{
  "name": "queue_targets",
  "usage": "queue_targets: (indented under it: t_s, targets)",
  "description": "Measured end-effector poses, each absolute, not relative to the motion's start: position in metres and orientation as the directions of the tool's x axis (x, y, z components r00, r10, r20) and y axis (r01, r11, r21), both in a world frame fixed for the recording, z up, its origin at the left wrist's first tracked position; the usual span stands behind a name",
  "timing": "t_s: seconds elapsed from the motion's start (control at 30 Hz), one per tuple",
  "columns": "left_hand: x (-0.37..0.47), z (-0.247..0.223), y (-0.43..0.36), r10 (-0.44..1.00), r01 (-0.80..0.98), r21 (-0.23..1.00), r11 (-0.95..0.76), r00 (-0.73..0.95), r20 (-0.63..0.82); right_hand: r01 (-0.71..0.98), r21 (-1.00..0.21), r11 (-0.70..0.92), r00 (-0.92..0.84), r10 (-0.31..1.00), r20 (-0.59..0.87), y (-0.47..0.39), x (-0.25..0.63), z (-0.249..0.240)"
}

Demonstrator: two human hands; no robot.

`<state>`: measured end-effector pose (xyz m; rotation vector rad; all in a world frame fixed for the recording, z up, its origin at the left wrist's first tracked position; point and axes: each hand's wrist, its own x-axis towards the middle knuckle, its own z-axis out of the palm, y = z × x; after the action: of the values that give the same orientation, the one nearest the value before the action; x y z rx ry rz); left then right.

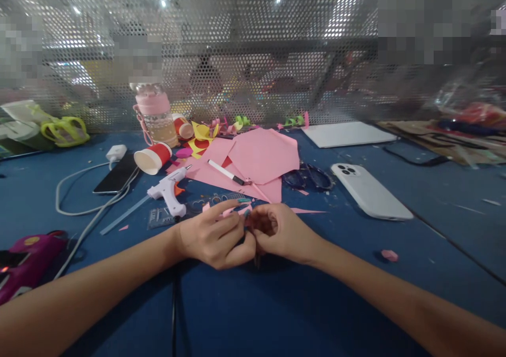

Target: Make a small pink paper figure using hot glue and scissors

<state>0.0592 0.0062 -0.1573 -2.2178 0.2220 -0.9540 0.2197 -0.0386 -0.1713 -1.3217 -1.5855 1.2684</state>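
My left hand (221, 234) and my right hand (279, 230) meet at the middle of the blue table (296, 304). Both have bent fingers pressed together around something small that I cannot make out. Bits of pink paper show by the left fingertips. Just beyond lie large pink paper sheets (264, 154) with a white marker (225, 171) on them. A white glue gun (168, 191) with an orange trigger rests left of the sheets, near a clear stencil ruler (160, 217). Dark blue scissors (308, 177) lie right of the sheets, partly under the paper.
At the left are a pink-lidded bottle (154, 114), a red cup (154, 157), a black phone (116, 175) with a white cable and a purple object (33, 257). At the right are a white phone (371, 191) and white paper (350, 135). A perforated metal panel (245, 46) stands behind.
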Motion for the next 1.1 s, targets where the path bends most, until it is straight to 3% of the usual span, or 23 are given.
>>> queue_targets:
  t_s: [0.33,0.57,0.7,1.1]
  targets:
    - [0.059,-0.157,0.006,-0.398,0.127,-0.664,-0.737,0.712,0.578,0.330,-0.939,0.098,-0.247,0.969,0.014,-0.040,0.220,-0.171]
    - [0.054,-0.155,0.008,-0.403,0.140,-0.680,-0.720,0.713,0.573,0.080,-0.988,-0.135,-0.289,0.945,-0.152,-0.038,0.224,-0.167]
    - [0.052,-0.154,0.011,-0.405,0.168,-0.691,-0.704,0.704,0.584,-0.033,-0.982,-0.188,-0.346,0.924,-0.166,-0.034,0.228,-0.167]
    - [0.055,-0.154,0.011,-0.409,0.130,-0.698,-0.704,0.729,0.549,0.013,-0.988,-0.156,-0.302,0.941,-0.152,-0.031,0.228,-0.172]
